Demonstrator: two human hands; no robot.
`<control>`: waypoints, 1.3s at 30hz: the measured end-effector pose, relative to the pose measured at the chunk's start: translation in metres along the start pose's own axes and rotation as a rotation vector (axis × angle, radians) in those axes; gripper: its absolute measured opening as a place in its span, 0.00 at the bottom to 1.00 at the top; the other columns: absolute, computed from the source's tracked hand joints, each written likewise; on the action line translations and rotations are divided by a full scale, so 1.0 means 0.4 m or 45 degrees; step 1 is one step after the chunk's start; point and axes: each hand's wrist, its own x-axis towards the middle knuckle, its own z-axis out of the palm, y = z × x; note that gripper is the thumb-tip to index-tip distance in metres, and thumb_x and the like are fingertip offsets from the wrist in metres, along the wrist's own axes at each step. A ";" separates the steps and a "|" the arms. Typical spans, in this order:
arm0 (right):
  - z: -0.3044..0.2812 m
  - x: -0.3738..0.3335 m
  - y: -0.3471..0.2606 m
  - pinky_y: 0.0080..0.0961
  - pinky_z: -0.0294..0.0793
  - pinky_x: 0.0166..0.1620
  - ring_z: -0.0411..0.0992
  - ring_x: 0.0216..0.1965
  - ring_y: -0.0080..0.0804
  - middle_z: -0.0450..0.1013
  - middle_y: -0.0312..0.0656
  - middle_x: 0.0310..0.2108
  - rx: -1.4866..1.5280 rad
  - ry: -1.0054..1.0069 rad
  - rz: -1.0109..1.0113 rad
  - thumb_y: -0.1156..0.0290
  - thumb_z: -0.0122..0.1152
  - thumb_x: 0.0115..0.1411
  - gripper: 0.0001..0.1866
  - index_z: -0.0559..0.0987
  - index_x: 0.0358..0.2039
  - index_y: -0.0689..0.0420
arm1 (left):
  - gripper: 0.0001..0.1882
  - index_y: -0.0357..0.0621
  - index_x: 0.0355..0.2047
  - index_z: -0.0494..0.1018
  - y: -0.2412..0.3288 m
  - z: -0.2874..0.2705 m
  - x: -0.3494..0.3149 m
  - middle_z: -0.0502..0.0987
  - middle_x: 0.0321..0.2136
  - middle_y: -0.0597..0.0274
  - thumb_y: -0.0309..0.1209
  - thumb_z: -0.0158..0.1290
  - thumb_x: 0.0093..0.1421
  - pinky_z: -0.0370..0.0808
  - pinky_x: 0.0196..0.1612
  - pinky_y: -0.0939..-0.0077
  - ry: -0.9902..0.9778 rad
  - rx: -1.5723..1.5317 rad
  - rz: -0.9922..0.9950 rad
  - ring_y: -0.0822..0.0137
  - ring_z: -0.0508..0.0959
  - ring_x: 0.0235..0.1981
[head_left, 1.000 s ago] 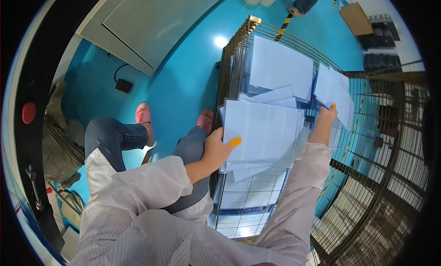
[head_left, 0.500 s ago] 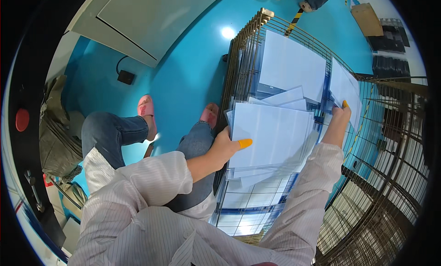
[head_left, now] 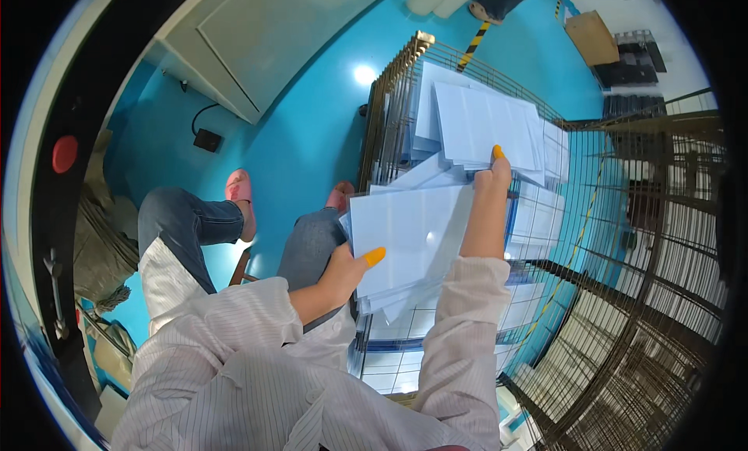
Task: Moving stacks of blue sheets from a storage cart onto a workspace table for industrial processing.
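Observation:
My left hand (head_left: 340,274) grips a thick stack of white flat packets (head_left: 405,240) by its lower left edge, thumb with a yellow nail on top. My right hand (head_left: 489,187) reaches further out over the wire cage and pinches the near edge of another white packet (head_left: 483,127) lying on a pile inside the cage. Both forearms wear a white striped coat. The fingers under the sheets are hidden.
A wire mesh cage cart (head_left: 389,92) holds several white packets. A second, darker wire cage (head_left: 654,295) stands to the right. Below are a blue floor (head_left: 312,139), my knees in jeans and pink slippers (head_left: 238,190). A cardboard box (head_left: 592,36) lies far back.
My right hand has moved from the right side of the cage toward the middle, onto the far pile of packets. My left hand keeps its stack, shifted slightly.

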 end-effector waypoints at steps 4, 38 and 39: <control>0.021 0.005 0.010 0.36 0.70 0.45 0.70 0.37 0.37 0.71 0.44 0.38 0.037 0.161 0.046 0.75 0.51 0.54 0.11 0.73 0.39 0.63 | 0.16 0.33 0.45 0.66 -0.003 -0.034 -0.007 0.72 0.41 0.57 0.26 0.49 0.56 0.69 0.43 0.76 -0.050 -0.149 -0.046 0.68 0.73 0.41; -0.491 -0.704 0.170 0.20 0.71 0.19 0.71 0.24 0.27 0.71 0.45 0.24 -1.041 -0.265 0.178 0.72 0.55 0.53 0.08 0.69 0.31 0.63 | 0.20 0.35 0.44 0.67 0.046 -0.133 0.009 0.72 0.39 0.54 0.23 0.56 0.49 0.75 0.37 0.67 -0.380 -0.039 -0.161 0.60 0.75 0.38; -0.495 -0.717 0.168 0.20 0.70 0.19 0.72 0.25 0.26 0.72 0.45 0.21 -1.380 -0.470 0.211 0.70 0.55 0.54 0.09 0.70 0.28 0.63 | 0.20 0.35 0.44 0.67 0.045 -0.129 0.015 0.72 0.39 0.54 0.23 0.56 0.49 0.75 0.37 0.67 -0.398 0.009 -0.188 0.60 0.75 0.38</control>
